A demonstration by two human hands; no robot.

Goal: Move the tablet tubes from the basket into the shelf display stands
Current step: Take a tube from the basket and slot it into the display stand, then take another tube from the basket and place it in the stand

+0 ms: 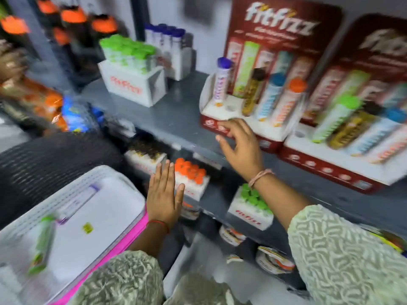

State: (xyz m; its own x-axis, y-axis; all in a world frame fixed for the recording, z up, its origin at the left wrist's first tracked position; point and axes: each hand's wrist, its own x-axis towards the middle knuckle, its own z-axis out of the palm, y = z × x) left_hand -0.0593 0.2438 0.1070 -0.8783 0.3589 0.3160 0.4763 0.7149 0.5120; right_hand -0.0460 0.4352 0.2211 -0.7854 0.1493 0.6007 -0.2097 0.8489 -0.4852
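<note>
Both my hands are empty, fingers spread, so I should take the green-capped tablet tube (41, 243) at seven o'clock in the white slatted plastic basket (72, 190) and seat it upright in the red cardboard display stand (211, 125)

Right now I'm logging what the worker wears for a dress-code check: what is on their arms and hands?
Both hands are bare, with no gloves. The left hand has a thin red thread band at the wrist; the right hand has a pale pink thread band. Both arms wear loose sleeves in pale green fabric with a white squiggle pattern. Motion blur hides any rings on the fingers.
</note>
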